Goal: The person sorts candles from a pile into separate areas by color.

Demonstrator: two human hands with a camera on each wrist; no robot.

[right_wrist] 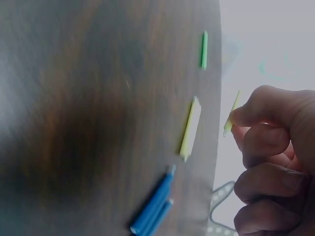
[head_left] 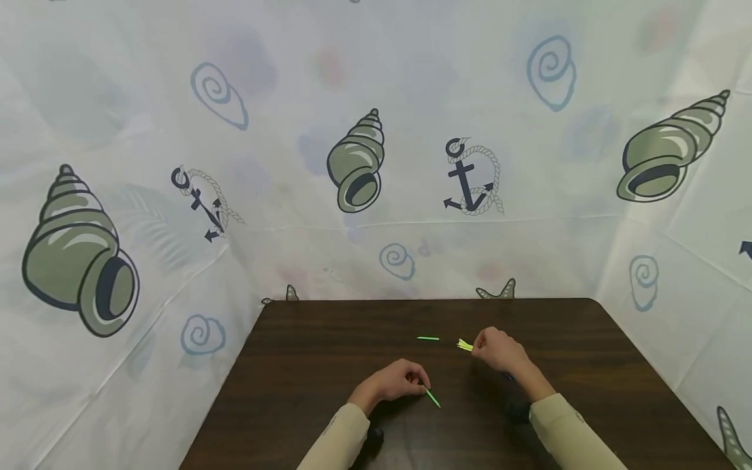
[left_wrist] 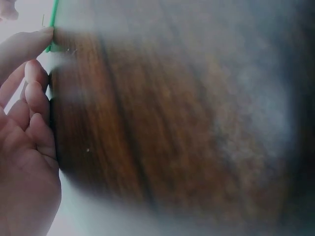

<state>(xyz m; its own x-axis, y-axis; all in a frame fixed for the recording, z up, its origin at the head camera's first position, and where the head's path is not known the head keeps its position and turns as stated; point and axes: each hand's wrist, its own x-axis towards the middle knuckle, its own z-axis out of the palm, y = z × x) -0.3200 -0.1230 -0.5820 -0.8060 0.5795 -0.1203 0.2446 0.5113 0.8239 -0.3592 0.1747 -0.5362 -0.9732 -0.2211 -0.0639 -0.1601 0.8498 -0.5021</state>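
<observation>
Between thumb and fingertips my left hand (head_left: 399,380) pinches a thin green stick (head_left: 432,397), which slants down toward the near side in the head view. In the left wrist view, part of that stick shows beyond the thumb tip. My right hand (head_left: 499,349) pinches a slim yellow stick (right_wrist: 233,112) with a narrow end. Below it, yellow sticks (right_wrist: 190,129) lie side by side on the table; how many is unclear. Another green stick (head_left: 427,338) lies farther back, left of the yellow ones.
Blue sticks (right_wrist: 153,204) lie near the yellow ones, mostly hidden under the right hand in the head view. The dark wooden table (head_left: 329,333) has its far edge against a white cloth (head_left: 411,78) printed with shells and anchors, which also hangs along both sides.
</observation>
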